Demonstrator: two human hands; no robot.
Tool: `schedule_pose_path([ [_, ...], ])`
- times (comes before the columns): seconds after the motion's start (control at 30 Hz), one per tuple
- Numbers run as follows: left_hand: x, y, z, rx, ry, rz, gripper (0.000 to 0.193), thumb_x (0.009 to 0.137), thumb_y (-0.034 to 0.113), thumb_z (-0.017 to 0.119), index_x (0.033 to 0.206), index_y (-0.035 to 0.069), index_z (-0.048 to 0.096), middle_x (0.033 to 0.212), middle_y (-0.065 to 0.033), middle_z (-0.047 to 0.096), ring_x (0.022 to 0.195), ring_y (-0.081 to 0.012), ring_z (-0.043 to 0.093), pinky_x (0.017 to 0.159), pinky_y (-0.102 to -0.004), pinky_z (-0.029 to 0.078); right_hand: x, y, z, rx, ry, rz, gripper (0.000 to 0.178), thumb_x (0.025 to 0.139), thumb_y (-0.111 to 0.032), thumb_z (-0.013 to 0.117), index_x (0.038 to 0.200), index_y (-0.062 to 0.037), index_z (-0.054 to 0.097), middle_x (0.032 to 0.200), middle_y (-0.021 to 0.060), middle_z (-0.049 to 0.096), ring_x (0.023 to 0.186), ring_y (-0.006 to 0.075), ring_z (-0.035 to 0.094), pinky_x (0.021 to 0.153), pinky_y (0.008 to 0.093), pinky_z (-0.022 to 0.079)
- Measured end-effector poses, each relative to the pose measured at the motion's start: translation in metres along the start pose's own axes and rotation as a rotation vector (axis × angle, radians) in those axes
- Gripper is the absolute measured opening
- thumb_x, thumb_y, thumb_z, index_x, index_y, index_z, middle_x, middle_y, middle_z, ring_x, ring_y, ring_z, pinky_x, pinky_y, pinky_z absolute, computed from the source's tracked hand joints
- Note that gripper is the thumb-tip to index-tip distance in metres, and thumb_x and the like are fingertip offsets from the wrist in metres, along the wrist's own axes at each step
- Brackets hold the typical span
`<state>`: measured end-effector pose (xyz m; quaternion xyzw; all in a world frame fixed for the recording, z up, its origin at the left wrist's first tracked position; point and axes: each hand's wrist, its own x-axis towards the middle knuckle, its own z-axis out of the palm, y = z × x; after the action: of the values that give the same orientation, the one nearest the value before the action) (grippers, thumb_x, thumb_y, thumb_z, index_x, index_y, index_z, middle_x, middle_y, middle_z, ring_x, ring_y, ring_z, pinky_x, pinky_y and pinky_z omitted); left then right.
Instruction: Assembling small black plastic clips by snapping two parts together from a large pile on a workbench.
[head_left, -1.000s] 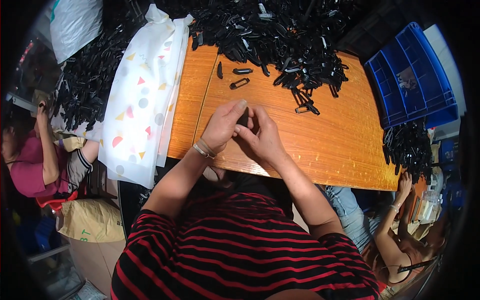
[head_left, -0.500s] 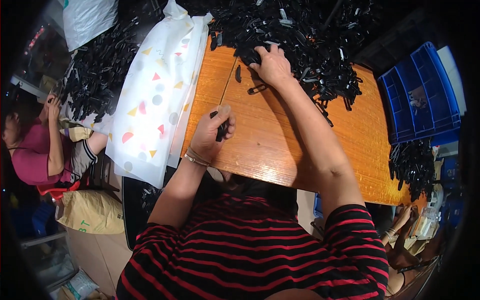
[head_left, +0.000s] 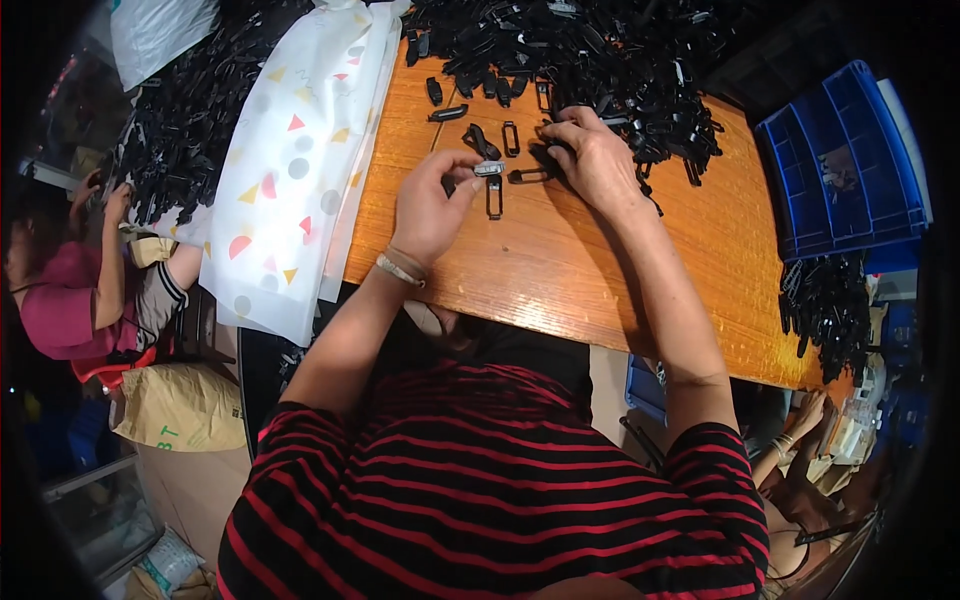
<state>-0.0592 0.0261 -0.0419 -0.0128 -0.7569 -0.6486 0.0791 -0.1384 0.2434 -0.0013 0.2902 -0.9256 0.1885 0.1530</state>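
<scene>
My left hand is over the wooden table, thumb and forefinger closed on a small black plastic piece with a grey, shiny top. Just below its fingertips lies an oblong black frame. My right hand is at the near edge of a large heap of such black pieces, its fingers bent round dark pieces that they partly hide. Between the hands lie another black frame and a black piece with an oblong slot. Several loose black pieces are scattered farther off.
A white plastic sheet with coloured shapes hangs along the table's left side. Blue divided trays stand at the right, above another black heap. A person in a magenta top sits at far left; another person's hand shows at lower right.
My left hand has moved forward and right, and a grey-topped piece now shows in its fingertips. My right hand has drawn back from the heap; more loose pieces lie on the table.
</scene>
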Motion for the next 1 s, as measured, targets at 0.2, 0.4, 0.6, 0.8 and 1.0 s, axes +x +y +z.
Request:
schedule_pose_path([
  [0.2,0.018,0.009,-0.001,0.79,-0.02,0.335,0.021,0.081,0.012,0.068,0.102,0.011,0.068,0.089,-0.0092,0.064,0.081,-0.0284,0.063,0.07,-0.0363,0.051,-0.029,-0.033,0.005,0.074,0.103,-0.09,0.017,0.079,-0.008,0.07,0.095,-0.0045,0.069,0.087,0.0099,0.063,0.082,0.0294,0.062,0.07,0.0385,0.052],
  [0.4,0.022,0.009,-0.006,0.898,-0.036,0.319,0.018,0.082,0.014,0.067,0.099,0.017,0.07,0.089,-0.0079,0.064,0.081,-0.0308,0.064,0.069,-0.0403,0.051,-0.043,-0.061,0.026,0.23,-0.01,-0.16,0.014,0.082,-0.013,0.067,0.095,-0.0086,0.067,0.086,0.0105,0.056,0.075,0.0313,0.061,0.062,0.0408,0.049],
  [0.6,0.017,0.007,-0.017,0.797,-0.024,0.333,0.019,0.082,0.009,0.067,0.1,0.012,0.07,0.086,-0.0093,0.065,0.08,-0.0296,0.064,0.068,-0.0366,0.051,-0.042,-0.056,0.016,0.109,-0.129,-0.18,0.016,0.082,-0.013,0.067,0.098,-0.0101,0.066,0.089,0.0099,0.055,0.085,0.0301,0.06,0.066,0.0407,0.049],
  [0.8,0.016,0.008,-0.001,0.641,0.089,0.076,0.029,0.08,0.022,0.074,0.101,0.003,0.066,0.087,-0.0151,0.069,0.081,-0.0302,0.067,0.072,-0.0367,0.052,-0.051,-0.058,0.005,0.105,-0.101,-0.151,0.016,0.081,-0.016,0.068,0.093,-0.0057,0.064,0.094,0.0119,0.057,0.088,0.0316,0.06,0.07,0.041,0.05],
  [1.0,0.022,0.019,0.011,0.817,0.027,0.031,0.032,0.079,0.026,0.073,0.103,0.005,0.067,0.088,-0.0152,0.07,0.083,-0.0343,0.066,0.074,-0.041,0.052,-0.058,-0.048,0.014,0.203,-0.256,0.001,0.015,0.086,-0.016,0.064,0.096,-0.0043,0.064,0.095,0.0162,0.059,0.08,0.0387,0.061,0.069,0.0437,0.049],
])
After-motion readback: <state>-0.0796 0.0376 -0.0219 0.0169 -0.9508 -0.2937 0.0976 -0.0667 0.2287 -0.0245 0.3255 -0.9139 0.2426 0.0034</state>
